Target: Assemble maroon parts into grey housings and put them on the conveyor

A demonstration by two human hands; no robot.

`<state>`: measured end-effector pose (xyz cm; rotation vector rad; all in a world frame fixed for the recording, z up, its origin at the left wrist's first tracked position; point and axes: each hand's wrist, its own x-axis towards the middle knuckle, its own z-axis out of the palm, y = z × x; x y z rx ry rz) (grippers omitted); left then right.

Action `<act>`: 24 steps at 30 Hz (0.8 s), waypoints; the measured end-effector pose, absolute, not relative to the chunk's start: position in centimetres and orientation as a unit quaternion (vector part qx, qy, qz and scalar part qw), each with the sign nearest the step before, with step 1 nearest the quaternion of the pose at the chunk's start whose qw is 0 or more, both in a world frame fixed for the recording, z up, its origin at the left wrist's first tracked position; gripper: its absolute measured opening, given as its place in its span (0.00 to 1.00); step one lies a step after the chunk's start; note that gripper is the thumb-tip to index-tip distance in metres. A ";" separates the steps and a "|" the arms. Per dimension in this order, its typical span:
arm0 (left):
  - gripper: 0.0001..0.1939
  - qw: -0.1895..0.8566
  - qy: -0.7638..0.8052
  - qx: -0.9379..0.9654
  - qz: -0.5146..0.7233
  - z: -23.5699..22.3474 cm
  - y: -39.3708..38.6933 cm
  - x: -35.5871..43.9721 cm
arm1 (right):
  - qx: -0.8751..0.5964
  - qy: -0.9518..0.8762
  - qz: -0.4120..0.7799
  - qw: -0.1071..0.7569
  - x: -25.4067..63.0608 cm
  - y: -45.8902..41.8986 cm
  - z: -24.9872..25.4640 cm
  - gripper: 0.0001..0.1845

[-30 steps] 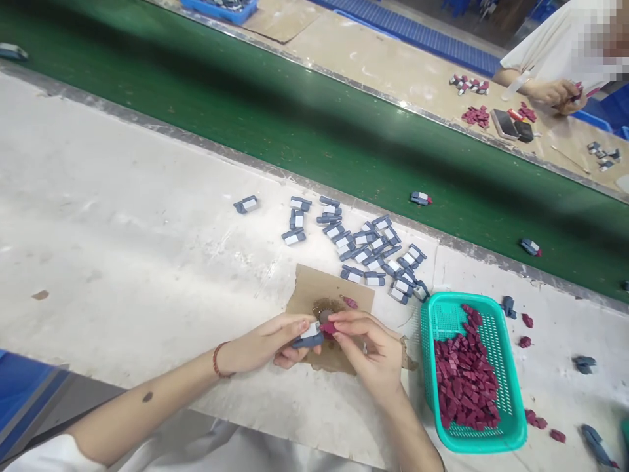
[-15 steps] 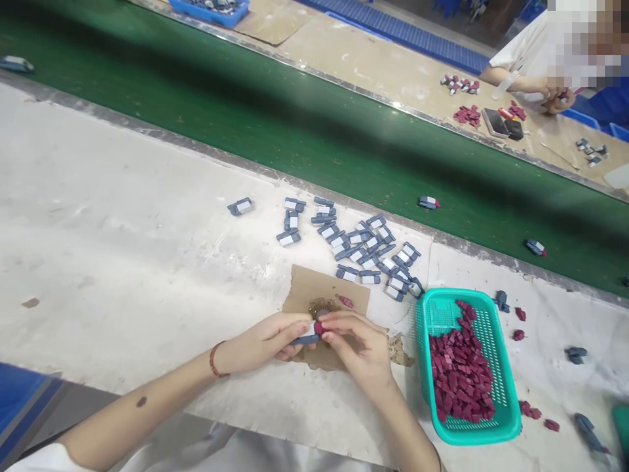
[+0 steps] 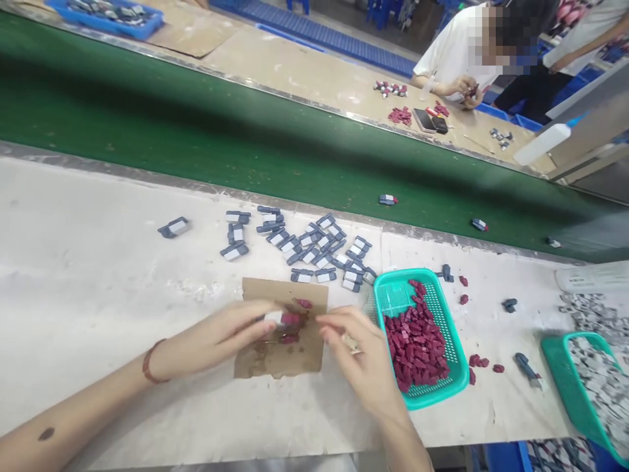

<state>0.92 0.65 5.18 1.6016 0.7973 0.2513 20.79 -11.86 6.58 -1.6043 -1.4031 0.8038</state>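
My left hand (image 3: 240,334) is closed around a small grey-blue and white plastic piece (image 3: 274,318) with a maroon part (image 3: 291,318) at its right end. Motion blurs the held piece somewhat. To its right, my right hand (image 3: 361,354) is apart from it, thumb and forefinger slightly separated with nothing visible between them. Below the hands lies a stained sheet of brown cardboard (image 3: 309,357). Two loose maroon pieces, one of them upper (image 3: 304,303) and one lower (image 3: 289,339), are on the cardboard.
Several grey-blue and white pieces (image 3: 309,254) lie beyond the cardboard. A green basket (image 3: 459,373) of maroon parts stands right, another basket (image 3: 565,387) of pale parts farther right. Behind runs a green conveyor belt (image 3: 221,144) carrying a few pieces; a co-worker (image 3: 457,52) sits across it.
My right hand has come away from the maroon end of the held piece, which stays in my left hand. The view has swung right, bringing the basket of pale parts into sight.
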 end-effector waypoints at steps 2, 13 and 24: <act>0.16 0.558 0.368 0.732 0.137 5.5 2.8 1.7 | -0.721 -0.552 0.209 0.362 23.8 -13.3 6.9 0.11; 0.14 0.297 0.473 0.783 0.275 1.6 18.9 9.2 | -0.812 -0.565 0.074 0.128 29.2 -15.3 3.1 0.08; 0.19 0.322 0.447 0.799 0.240 -0.2 22.5 9.2 | -0.809 -0.422 0.201 0.356 28.3 -14.6 4.5 0.14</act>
